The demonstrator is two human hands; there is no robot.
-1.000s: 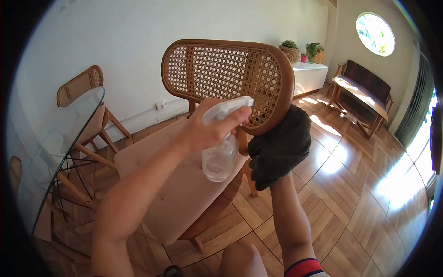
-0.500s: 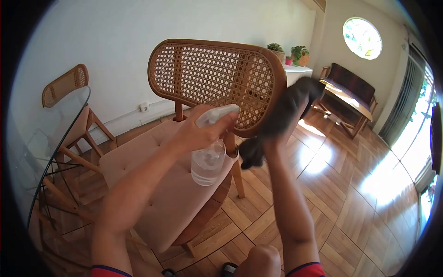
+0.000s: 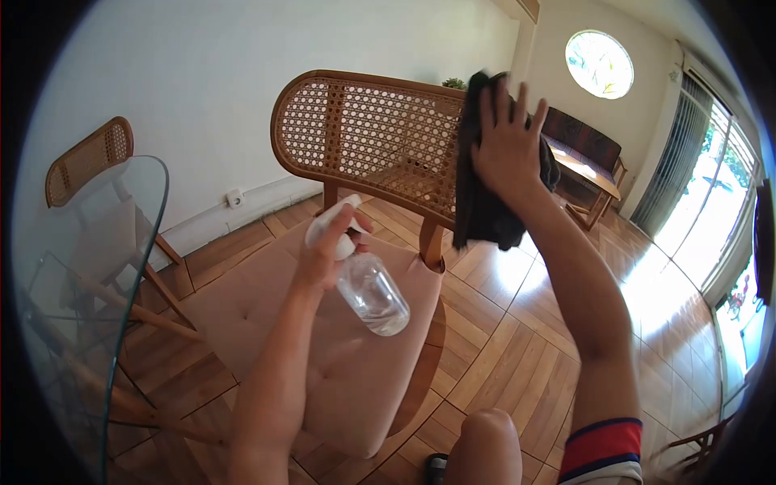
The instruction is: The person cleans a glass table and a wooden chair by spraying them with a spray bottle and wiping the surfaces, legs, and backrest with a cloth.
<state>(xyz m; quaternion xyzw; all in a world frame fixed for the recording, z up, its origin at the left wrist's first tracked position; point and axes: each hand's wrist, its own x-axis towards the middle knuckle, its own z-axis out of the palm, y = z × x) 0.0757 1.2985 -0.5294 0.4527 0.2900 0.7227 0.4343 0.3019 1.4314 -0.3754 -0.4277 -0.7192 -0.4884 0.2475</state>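
My left hand (image 3: 327, 246) grips a clear spray bottle (image 3: 373, 295) with a white trigger head; the bottle holds some clear liquid and tilts over the chair seat. With fingers spread, my right hand (image 3: 511, 141) lies flat against a dark cloth (image 3: 485, 202). That cloth drapes over the right end of the chair's backrest and hides it. The backrest (image 3: 384, 133) is woven cane in a brown wooden frame. Below it is the pinkish, button-tufted seat (image 3: 323, 339).
On the left stands a glass-topped table (image 3: 153, 234) with a second cane-backed chair (image 3: 89, 162) behind it. A wooden bench (image 3: 578, 141) and low table (image 3: 590, 176) are at the back right. Sunlight falls through a glass door (image 3: 695, 210) onto the floor.
My right hand has swung the cloth onto the backrest's right end, and its fingers have spread. My left hand has drawn the bottle lower and slightly left, away from the backrest.
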